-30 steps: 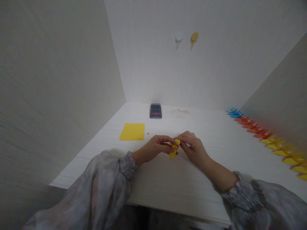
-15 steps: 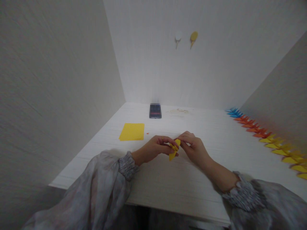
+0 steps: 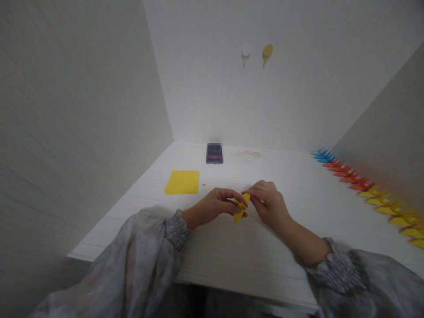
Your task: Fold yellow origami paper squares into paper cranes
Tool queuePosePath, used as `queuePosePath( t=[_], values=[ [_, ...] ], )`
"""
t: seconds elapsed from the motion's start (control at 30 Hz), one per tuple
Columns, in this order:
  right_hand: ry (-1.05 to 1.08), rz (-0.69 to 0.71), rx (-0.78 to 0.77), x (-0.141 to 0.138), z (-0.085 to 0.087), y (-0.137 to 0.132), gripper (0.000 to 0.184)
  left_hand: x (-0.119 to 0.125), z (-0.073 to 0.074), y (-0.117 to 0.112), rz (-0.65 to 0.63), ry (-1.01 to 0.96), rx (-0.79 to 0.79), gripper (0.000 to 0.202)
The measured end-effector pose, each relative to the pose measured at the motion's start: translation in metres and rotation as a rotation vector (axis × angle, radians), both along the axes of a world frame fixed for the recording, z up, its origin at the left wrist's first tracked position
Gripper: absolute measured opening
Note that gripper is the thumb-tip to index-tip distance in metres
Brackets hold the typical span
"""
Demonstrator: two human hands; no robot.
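A small folded yellow origami paper [image 3: 238, 216] with pointed ends is held up over the white table. My left hand [image 3: 220, 205], a ring on one finger, pinches its middle between thumb and fingers. My right hand [image 3: 266, 201] has its thumb and fingertips closed on the paper's upper right tip. Fingers cover part of the folds. To the left of my left hand lies a stack of square yellow paper [image 3: 182, 182], with a tiny orange scrap [image 3: 204, 184] beside it.
Along the right wall runs a row of folded paper figures: blue ones [image 3: 323, 156], orange ones [image 3: 347, 173] and yellow ones [image 3: 394, 212]. A dark blurred-out object [image 3: 214, 153] stands at the back of the table [image 3: 212, 260]. Two hooks, one white [image 3: 245, 52] and one yellow [image 3: 267, 51], are on the back wall.
My right hand has shifted slightly to the right, its fingertips still at the paper's upper tip. My left hand and the paper have barely moved.
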State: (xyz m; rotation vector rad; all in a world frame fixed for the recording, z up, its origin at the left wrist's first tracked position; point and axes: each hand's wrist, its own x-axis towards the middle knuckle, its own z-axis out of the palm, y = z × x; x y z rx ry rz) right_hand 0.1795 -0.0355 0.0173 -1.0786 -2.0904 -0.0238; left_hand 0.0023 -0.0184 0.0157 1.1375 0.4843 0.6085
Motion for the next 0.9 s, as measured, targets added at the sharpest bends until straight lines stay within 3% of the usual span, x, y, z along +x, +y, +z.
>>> queuePosePath(
  t=[0.13, 0.2, 0.33, 0.53, 0.67, 0.9],
  values=[
    [-0.029, -0.021, 0.022, 0.0026, -0.0036, 0.0053, 0.016, -0.0011, -0.0021, 0.0020, 0.033, -0.001, 0.003, 0.020],
    [-0.021, -0.049, 0.041, 0.0046, -0.0064, 0.0084, 0.023, -0.0016, -0.0033, 0.0036, 0.076, -0.013, 0.013, 0.020],
    [0.099, -0.091, 0.073, 0.0058, -0.0063, 0.0075, 0.021, -0.0008, -0.0056, 0.0060, 0.146, -0.037, 0.038, 0.027],
    [0.143, 0.042, 0.018, -0.0005, 0.0000, 0.0002, 0.012, 0.0028, -0.0079, 0.0067, 0.204, -0.063, 0.003, 0.038],
    [0.134, 0.071, -0.010, -0.0024, -0.0007, 0.0013, 0.003, 0.0031, -0.0061, 0.0051, 0.200, -0.050, -0.030, 0.039],
    [0.173, 0.074, -0.024, 0.0004, -0.0033, 0.0043, 0.004, 0.0047, -0.0002, 0.0018, 0.240, -0.060, -0.052, 0.054]
  ],
)
